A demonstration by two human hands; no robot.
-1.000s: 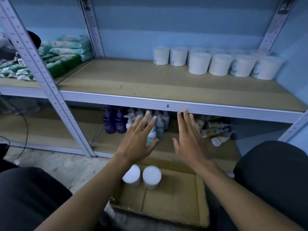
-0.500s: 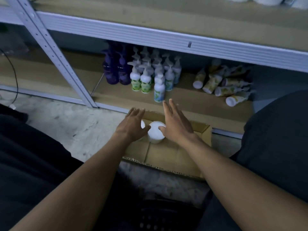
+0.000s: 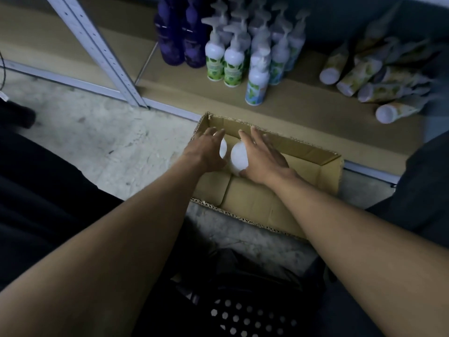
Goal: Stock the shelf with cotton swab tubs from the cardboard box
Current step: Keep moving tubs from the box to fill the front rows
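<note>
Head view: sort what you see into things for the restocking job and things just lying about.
For the job:
- cardboard box
- left tub under the left hand
- right tub under the right hand

Just lying about:
- purple bottles
- upright pump bottles
- bottles lying on their sides
- dark perforated basket

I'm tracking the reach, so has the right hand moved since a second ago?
Yes. The right hand has come down from in front of the shelf edge into the cardboard box, onto a white tub.
</note>
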